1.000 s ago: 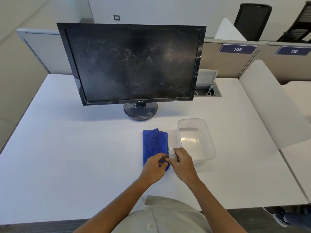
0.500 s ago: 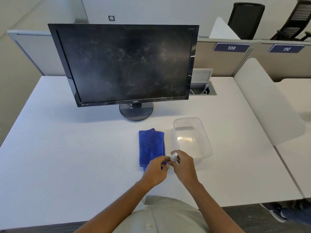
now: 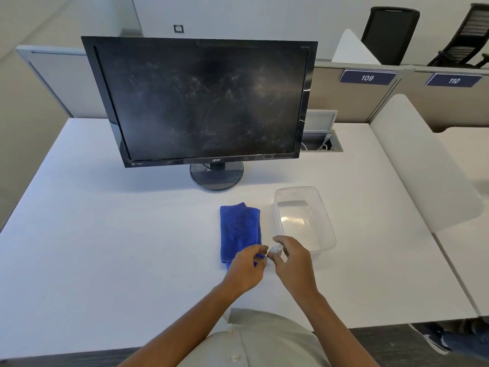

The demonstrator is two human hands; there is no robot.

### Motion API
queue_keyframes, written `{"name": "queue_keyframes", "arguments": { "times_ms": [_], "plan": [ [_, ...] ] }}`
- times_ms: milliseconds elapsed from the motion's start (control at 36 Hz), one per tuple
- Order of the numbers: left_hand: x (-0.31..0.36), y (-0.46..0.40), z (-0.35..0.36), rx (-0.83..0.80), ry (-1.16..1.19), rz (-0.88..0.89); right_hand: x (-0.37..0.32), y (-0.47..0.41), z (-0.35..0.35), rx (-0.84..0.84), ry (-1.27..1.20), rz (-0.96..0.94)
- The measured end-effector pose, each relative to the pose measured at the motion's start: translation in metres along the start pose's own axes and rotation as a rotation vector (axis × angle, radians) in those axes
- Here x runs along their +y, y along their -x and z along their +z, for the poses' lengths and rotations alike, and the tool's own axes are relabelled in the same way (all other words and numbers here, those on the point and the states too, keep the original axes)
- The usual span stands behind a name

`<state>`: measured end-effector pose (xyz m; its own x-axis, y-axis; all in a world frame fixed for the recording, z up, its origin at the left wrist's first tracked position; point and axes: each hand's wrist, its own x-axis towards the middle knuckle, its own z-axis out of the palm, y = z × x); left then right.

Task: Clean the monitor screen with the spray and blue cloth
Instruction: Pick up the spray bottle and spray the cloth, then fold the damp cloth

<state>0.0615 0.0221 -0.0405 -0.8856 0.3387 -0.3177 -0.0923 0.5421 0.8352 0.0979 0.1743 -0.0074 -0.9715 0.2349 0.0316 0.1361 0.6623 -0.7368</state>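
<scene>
A black monitor [image 3: 206,102] stands at the back of the white desk [image 3: 105,247], its dark screen covered in dusty smears. A folded blue cloth [image 3: 239,229] lies flat in front of the monitor's stand. My right hand [image 3: 293,263] holds a small white spray bottle [image 3: 277,249] upright just right of the cloth's near end. My left hand [image 3: 244,271] rests over the cloth's near corner, its fingertips pinched on a small white cap at the bottle's top. Most of the bottle is hidden by my fingers.
A clear plastic container [image 3: 328,229] sits right of the cloth, close to my right hand. An open cable box [image 3: 321,141] is behind the monitor's right edge. A white divider [image 3: 423,165] bounds the desk's right side. Office chairs [image 3: 389,33] stand beyond the partition.
My hands stay together on the bottle at the cloth's near end, the left fingertips drawing slightly away from its top. The view has shifted a little to the right.
</scene>
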Motion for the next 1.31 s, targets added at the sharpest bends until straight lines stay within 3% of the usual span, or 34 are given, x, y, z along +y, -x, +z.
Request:
{"name": "queue_keyframes", "arguments": {
  "times_ms": [361,500,639,806,1028,1306],
  "plan": [
    [-0.007,-0.011,-0.034,0.109,0.105,-0.07,-0.032,-0.047,-0.011,0.161,-0.076,-0.2],
    [-0.011,-0.022,-0.054,0.178,0.098,-0.096,-0.043,-0.081,0.001,0.01,-0.059,-0.159],
    [-0.015,-0.037,-0.074,0.214,0.022,-0.095,-0.044,-0.118,0.02,-0.268,0.125,-0.093],
    [-0.017,-0.063,-0.093,0.207,-0.074,-0.077,-0.039,-0.148,0.041,-0.479,0.281,0.014],
    [-0.013,-0.095,-0.107,0.13,-0.214,-0.061,-0.026,-0.163,0.056,-0.591,0.319,0.107],
    [-0.012,-0.115,-0.112,0.044,-0.313,-0.053,-0.024,-0.168,0.055,-0.53,0.139,0.143]
  ]
}}
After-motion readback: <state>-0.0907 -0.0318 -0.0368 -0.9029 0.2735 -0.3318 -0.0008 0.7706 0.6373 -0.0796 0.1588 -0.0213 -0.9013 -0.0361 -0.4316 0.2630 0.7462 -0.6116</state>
